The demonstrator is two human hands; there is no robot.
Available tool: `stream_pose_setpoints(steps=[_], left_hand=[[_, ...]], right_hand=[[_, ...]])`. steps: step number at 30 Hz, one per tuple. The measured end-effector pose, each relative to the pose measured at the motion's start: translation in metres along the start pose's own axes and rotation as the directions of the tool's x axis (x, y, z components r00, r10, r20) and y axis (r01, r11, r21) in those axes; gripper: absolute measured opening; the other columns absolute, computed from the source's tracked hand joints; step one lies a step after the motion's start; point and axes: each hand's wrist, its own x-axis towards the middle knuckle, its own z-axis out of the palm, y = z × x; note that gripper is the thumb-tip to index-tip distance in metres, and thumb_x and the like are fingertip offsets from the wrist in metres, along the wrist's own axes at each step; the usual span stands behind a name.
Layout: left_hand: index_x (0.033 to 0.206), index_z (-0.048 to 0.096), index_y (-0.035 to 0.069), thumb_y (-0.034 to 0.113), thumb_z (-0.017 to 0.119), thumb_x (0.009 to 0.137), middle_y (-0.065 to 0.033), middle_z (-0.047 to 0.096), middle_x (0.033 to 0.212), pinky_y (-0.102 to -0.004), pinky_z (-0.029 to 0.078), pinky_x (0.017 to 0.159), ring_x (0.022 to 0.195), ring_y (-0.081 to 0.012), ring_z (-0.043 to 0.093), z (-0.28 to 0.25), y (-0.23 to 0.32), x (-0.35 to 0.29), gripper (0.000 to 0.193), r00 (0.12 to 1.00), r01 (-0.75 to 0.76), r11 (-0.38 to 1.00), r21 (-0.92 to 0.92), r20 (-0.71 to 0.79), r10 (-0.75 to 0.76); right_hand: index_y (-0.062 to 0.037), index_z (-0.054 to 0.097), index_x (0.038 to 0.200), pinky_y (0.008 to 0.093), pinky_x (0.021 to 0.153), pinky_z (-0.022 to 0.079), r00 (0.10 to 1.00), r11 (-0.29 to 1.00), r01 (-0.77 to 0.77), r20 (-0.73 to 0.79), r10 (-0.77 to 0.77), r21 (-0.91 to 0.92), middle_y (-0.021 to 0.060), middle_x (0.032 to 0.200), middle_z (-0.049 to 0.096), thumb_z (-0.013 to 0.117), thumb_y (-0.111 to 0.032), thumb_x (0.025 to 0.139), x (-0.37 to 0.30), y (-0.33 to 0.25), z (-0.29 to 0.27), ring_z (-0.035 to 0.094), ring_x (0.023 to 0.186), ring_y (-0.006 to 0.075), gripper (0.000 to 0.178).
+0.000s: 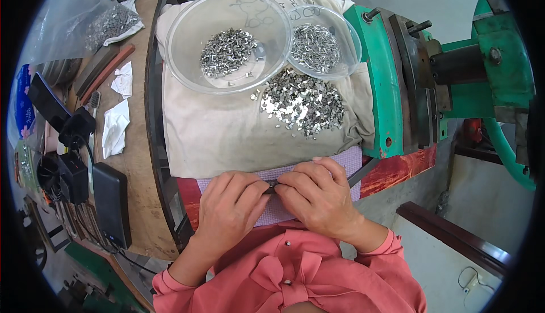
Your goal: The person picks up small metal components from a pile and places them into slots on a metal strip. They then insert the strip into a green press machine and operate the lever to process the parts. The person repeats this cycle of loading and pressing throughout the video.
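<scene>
Close together above a purple checked cloth [262, 215], my two hands meet at the fingertips. Between them is a small dark piece [272, 186], mostly covered by the fingers, so its kind is unclear. My left hand [228, 208] pinches it from the left, and my right hand [318, 196] pinches it from the right. Just beyond, a loose pile of small silvery metal pieces [304, 106] lies on a pale cloth [210, 134]. Behind the pile stand a large clear round tub [176, 49] of short metal parts and a smaller clear tub [355, 46] of thin metal pins.
A green machine press [386, 86] with a handwheel [508, 160] rises at the right. On the wooden table [145, 199] at left are a black power bank [112, 205], a phone [48, 103], white paper scraps [116, 128], a brush [95, 102] and a plastic bag of metal pieces [110, 23].
</scene>
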Motion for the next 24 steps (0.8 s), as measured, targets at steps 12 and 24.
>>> stream_pose_setpoints(steps=[12, 24], left_hand=[[0.093, 0.067, 0.004, -0.002, 0.076, 0.071, -0.0082, 0.068, 0.096, -0.0382, 0.054, 0.073, 0.085, -0.028, 0.066, -0.002, -0.001, -0.004, 0.025, 0.999, -0.032, 0.997, 0.076, 0.009, 0.031], [0.105, 0.076, 0.013, 0.005, 0.078, 0.07, -0.0044, 0.068, 0.103, -0.0373, 0.053, 0.073, 0.091, -0.0252, 0.067, -0.004, -0.001, -0.008, 0.036, 0.993, -0.112, 0.982, 0.152, 0.052, 0.105]], right_hand=[[-0.0142, 0.074, 0.093, 0.0419, 0.092, 0.044, 0.981, 0.987, -0.147, -0.12, 0.153, 0.064, -0.0025, 0.099, 0.067, 0.083, -0.011, 0.069, -0.026, 0.017, -0.019, 0.061, 0.095, 0.0205, 0.026], [-0.0134, 0.075, 0.092, 0.0411, 0.089, 0.044, 0.97, 0.981, -0.187, -0.147, 0.193, 0.054, -0.0029, 0.095, 0.066, 0.084, -0.009, 0.069, -0.04, 0.022, -0.019, 0.06, 0.092, 0.0204, 0.025]])
